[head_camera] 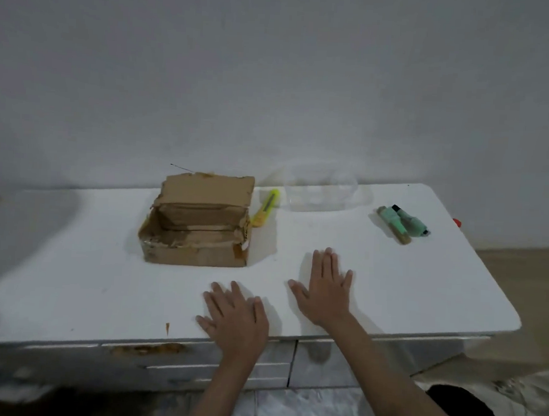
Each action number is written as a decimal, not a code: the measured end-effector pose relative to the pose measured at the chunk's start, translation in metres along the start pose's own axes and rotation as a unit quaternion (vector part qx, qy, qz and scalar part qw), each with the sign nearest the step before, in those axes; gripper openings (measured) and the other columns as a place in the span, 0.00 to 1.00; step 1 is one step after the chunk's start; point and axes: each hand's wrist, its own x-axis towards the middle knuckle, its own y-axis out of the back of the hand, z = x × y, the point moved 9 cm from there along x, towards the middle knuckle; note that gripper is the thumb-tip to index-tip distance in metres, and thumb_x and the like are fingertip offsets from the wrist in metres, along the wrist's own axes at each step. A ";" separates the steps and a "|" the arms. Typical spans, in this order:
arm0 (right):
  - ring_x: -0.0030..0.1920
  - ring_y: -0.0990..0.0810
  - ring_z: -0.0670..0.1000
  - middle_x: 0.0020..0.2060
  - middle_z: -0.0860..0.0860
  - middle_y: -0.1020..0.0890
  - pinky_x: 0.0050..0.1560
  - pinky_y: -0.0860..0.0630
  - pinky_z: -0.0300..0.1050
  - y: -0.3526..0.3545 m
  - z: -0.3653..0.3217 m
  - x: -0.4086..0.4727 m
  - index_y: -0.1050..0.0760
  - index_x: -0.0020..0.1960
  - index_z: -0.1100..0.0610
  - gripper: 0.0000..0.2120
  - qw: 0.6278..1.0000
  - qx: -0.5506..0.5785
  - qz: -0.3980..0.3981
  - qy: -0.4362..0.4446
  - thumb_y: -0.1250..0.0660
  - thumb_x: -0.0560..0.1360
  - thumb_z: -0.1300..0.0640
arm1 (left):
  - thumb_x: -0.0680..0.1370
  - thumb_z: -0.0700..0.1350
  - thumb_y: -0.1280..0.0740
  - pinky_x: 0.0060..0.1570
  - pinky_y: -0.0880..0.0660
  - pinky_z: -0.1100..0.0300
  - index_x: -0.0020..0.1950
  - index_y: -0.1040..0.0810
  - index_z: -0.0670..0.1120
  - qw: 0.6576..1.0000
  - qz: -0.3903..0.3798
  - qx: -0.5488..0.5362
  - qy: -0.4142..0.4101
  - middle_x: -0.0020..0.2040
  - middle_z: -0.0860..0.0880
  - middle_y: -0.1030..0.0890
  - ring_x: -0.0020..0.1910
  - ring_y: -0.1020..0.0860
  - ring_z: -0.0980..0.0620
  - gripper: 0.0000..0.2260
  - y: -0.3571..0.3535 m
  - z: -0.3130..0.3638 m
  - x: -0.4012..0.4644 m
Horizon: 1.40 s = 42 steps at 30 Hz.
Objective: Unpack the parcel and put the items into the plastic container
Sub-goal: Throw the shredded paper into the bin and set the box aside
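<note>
- Left hand flat on the white table, near the front edge, fingers straight and spread, holding nothing.
- Right hand flat on the table too, just beside the left hand and a bit farther in, fingers straight, holding nothing.
- Brown cardboard box past the left hand, a bit to its left, apart from both hands.
- Box open on top, back flap standing up, edges torn; nothing to see inside from here.
- Yellow cutter knife lying just beside the right side of the box, farther back than both hands.
- Clear plastic container straight past the right hand, near the wall, well apart from the fingers; hard to see because see-through.
- Looks empty, but too blurry to be sure.
- Two small things to the right of the right hand and farther back, lying side by side and touching.
- One light green with a brownish end, one darker green with a black tip; too blurry to say what.
- Small red thing peeking over the far right edge of the table.
- Drawers under the table, below the left hand.
</note>
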 end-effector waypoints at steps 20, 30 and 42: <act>0.76 0.45 0.52 0.75 0.55 0.41 0.74 0.50 0.51 0.010 -0.001 0.060 0.39 0.72 0.62 0.23 0.975 0.088 -0.033 0.202 0.48 0.78 0.65 | 0.72 0.59 0.46 0.66 0.43 0.38 0.65 0.26 0.46 0.987 0.157 -0.024 0.001 0.71 0.40 0.31 0.71 0.37 0.40 0.28 0.013 0.001 -0.008; 0.43 0.19 0.60 0.41 0.57 0.16 0.49 0.24 0.51 0.078 0.126 -0.022 0.19 0.39 0.60 0.07 0.976 0.037 0.202 0.077 0.35 0.70 0.60 | 0.72 0.58 0.47 0.66 0.44 0.37 0.66 0.28 0.43 0.989 0.145 -0.017 -0.028 0.71 0.37 0.33 0.71 0.38 0.37 0.29 0.009 0.001 -0.009; 0.41 0.25 0.65 0.39 0.64 0.23 0.39 0.24 0.56 0.097 0.228 -0.090 0.21 0.42 0.69 0.06 0.943 0.080 0.257 -0.195 0.37 0.72 0.70 | 0.70 0.56 0.43 0.63 0.50 0.27 0.66 0.29 0.38 0.998 0.048 -0.011 -0.041 0.72 0.33 0.37 0.72 0.43 0.32 0.31 -0.004 0.017 -0.006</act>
